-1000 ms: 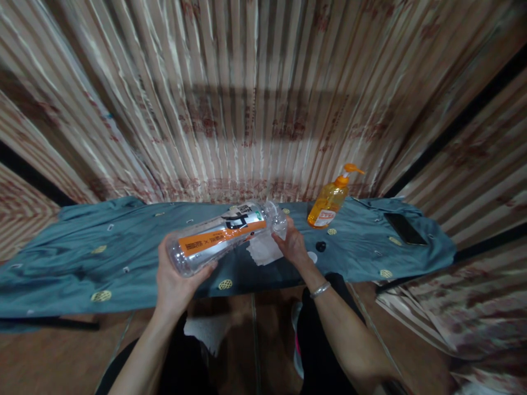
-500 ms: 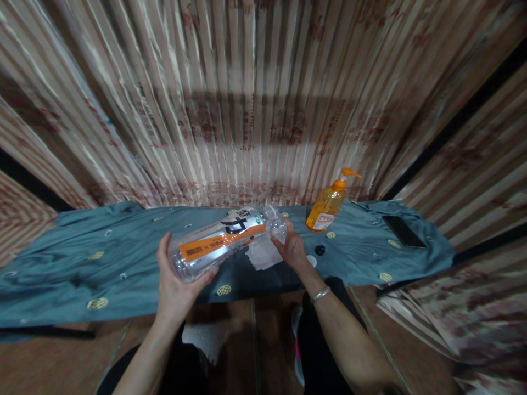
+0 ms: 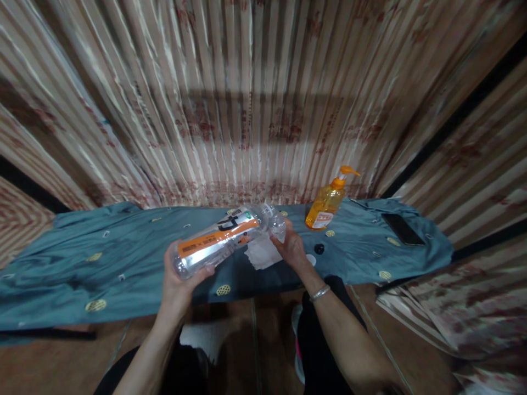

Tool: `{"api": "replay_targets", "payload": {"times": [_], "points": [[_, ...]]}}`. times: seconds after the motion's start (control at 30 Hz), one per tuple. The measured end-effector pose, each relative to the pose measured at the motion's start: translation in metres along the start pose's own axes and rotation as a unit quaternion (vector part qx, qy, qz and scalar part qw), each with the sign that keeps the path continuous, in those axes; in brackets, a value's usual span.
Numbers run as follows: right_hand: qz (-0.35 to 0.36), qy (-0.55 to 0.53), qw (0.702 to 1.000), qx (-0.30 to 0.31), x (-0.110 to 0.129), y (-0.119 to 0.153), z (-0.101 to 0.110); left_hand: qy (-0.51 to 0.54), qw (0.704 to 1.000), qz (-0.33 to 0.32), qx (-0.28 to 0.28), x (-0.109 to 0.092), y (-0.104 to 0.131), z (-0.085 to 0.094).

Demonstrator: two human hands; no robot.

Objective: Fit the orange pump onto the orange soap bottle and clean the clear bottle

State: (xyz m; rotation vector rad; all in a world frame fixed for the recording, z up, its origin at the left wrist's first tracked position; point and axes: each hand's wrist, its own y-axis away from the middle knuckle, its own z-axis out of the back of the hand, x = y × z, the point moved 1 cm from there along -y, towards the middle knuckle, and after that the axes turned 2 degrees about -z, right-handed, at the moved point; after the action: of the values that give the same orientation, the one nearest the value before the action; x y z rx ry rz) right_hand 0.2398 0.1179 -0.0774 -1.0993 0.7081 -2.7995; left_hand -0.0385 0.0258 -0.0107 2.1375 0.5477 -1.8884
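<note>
The left hand curls its grip partway round one bottle's base; the right hand clasps its top. Right sit one pump bottle, one phone.

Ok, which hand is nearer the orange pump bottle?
Right. The right hand, at one end of the clear bottle, is left of the pump bottle, on its near side; the left hand, at the other end, is much farther left.
</note>
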Motion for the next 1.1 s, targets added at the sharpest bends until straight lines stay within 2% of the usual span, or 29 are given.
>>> {"api": "replay_targets", "payload": {"times": [0.13,0.37,0.73,1.1], "points": [[-0.005,-0.011,1.000,0.003,0.002,0.000,0.001,0.051,0.997,0.062,0.002,-0.007,0.007,-0.009],[-0.009,-0.016,1.000,0.007,0.003,-0.001,0.002,0.082,0.992,0.100,0.001,-0.015,0.009,-0.014],[-0.015,-0.008,1.000,0.013,0.003,-0.001,0.003,0.075,0.994,0.081,0.001,-0.016,0.009,-0.017],[-0.004,-0.001,1.000,0.015,0.002,-0.002,0.004,0.029,1.000,0.010,0.002,-0.009,0.003,-0.009]]}}
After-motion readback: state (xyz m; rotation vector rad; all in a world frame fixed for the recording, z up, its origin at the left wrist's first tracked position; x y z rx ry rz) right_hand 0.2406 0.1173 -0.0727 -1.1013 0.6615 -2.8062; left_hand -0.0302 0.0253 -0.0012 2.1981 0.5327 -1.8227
